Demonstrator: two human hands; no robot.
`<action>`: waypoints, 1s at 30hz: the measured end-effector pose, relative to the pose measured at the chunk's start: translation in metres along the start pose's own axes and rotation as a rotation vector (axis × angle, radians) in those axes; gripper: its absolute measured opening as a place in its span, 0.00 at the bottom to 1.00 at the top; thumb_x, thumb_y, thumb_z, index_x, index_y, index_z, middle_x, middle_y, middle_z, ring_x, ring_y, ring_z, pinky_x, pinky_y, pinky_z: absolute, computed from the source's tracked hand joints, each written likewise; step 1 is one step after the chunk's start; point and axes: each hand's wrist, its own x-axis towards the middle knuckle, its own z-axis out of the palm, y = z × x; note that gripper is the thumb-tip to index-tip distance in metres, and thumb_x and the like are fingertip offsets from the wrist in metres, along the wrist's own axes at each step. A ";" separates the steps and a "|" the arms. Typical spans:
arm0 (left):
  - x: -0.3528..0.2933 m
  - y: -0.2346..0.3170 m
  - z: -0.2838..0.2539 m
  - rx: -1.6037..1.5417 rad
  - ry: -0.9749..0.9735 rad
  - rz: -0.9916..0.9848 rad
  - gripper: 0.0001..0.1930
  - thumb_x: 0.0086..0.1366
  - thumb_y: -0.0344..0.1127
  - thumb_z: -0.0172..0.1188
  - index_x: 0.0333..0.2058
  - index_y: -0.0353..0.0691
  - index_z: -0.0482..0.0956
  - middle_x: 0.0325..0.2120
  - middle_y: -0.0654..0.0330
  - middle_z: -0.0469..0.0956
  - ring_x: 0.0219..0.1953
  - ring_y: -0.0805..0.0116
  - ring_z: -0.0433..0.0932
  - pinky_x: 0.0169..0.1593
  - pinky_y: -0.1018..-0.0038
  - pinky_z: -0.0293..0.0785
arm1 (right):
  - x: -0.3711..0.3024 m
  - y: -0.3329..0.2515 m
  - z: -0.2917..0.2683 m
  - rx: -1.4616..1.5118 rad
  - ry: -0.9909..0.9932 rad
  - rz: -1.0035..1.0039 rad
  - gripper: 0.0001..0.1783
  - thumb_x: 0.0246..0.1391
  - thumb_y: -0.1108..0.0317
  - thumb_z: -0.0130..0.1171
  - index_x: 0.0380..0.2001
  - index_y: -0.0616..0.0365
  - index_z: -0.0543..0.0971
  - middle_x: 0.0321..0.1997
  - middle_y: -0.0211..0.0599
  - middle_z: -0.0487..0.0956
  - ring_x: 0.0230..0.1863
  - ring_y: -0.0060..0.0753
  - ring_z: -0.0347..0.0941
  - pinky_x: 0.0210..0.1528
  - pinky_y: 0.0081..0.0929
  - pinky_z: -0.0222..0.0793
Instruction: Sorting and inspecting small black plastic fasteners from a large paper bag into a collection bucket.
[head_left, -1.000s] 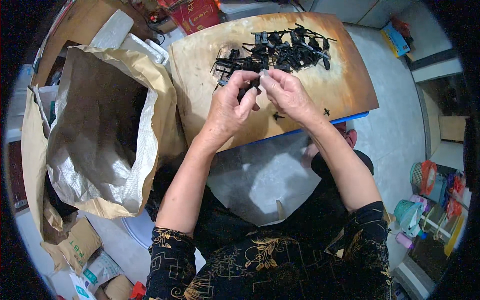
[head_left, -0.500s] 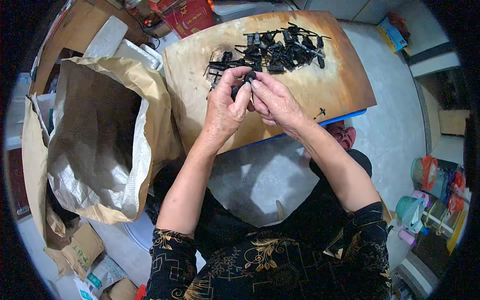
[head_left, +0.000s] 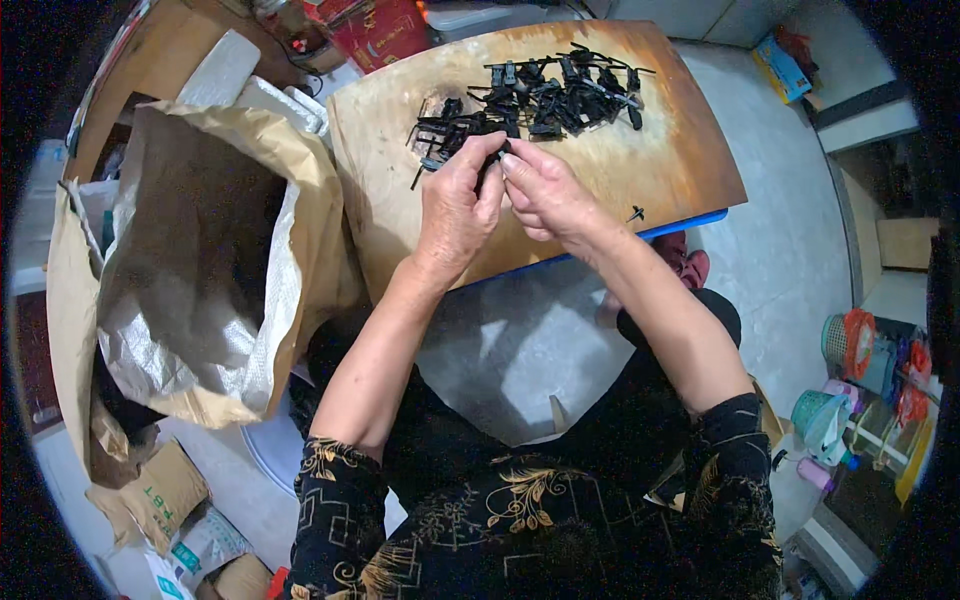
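Both hands meet over the near-middle of a wooden board (head_left: 400,220). My left hand (head_left: 462,200) is closed, thumb and fingers pinching a small black plastic part (head_left: 497,158). My right hand (head_left: 550,193) is closed on the same part from the other side, thumb against forefinger. Most of the part is covered by the fingers, so its exact shape is hidden. Just beyond the hands, a loose heap of black plastic parts (head_left: 550,100) with thin stems spreads over the board. One small black piece (head_left: 636,214) lies apart, near the board's right front edge.
A large open paper sack (head_left: 310,230) with a silvery lining stands left of the board. White foam blocks (head_left: 222,70) and a red box (head_left: 375,35) are behind. Packed bags (head_left: 165,495) lie at lower left. Baskets and spools (head_left: 825,420) stand at the right.
Both hands stay together, and the fingers now cover more of the small black part. The view has shifted slightly; the heap looks unchanged.
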 end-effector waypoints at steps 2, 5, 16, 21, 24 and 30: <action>-0.005 -0.003 -0.002 0.028 0.033 0.023 0.12 0.55 0.24 0.53 0.40 0.37 0.73 0.28 0.53 0.75 0.24 0.63 0.76 0.28 0.75 0.71 | -0.002 -0.002 0.001 0.054 -0.043 0.101 0.17 0.60 0.58 0.43 0.51 0.45 0.62 0.13 0.15 0.54 0.10 0.09 0.45 0.10 0.11 0.41; -0.014 -0.006 -0.002 0.093 0.103 0.192 0.12 0.54 0.25 0.53 0.39 0.38 0.72 0.27 0.51 0.75 0.26 0.57 0.76 0.28 0.71 0.71 | -0.008 0.002 0.006 -0.004 -0.024 0.129 0.15 0.60 0.58 0.44 0.49 0.44 0.63 0.13 0.16 0.54 0.09 0.09 0.45 0.09 0.11 0.39; -0.157 0.068 -0.143 0.085 0.291 -0.254 0.09 0.57 0.27 0.53 0.38 0.35 0.73 0.30 0.54 0.76 0.32 0.69 0.76 0.38 0.78 0.70 | -0.028 0.001 -0.002 -0.610 -0.291 -0.048 0.15 0.59 0.57 0.46 0.45 0.51 0.71 0.14 0.14 0.55 0.12 0.08 0.47 0.11 0.10 0.41; -0.255 0.045 -0.224 0.623 0.376 -0.398 0.07 0.57 0.29 0.54 0.35 0.35 0.73 0.27 0.53 0.75 0.30 0.68 0.75 0.36 0.75 0.70 | -0.017 0.011 -0.035 -0.564 -0.074 -0.126 0.14 0.58 0.57 0.46 0.41 0.54 0.72 0.10 0.15 0.54 0.08 0.10 0.45 0.08 0.14 0.40; -0.324 0.012 -0.261 0.776 0.372 -0.507 0.08 0.58 0.31 0.51 0.36 0.36 0.73 0.27 0.51 0.76 0.29 0.58 0.76 0.36 0.72 0.71 | -0.015 0.013 -0.026 -0.559 -0.111 -0.209 0.12 0.59 0.60 0.45 0.40 0.53 0.73 0.10 0.15 0.54 0.08 0.10 0.45 0.08 0.14 0.39; -0.258 0.052 -0.207 0.858 0.194 -0.189 0.15 0.53 0.28 0.56 0.41 0.34 0.71 0.38 0.47 0.73 0.41 0.49 0.71 0.46 0.65 0.68 | -0.031 -0.003 -0.032 -0.361 0.016 -0.127 0.11 0.59 0.59 0.45 0.38 0.54 0.71 0.11 0.14 0.53 0.09 0.08 0.45 0.09 0.12 0.39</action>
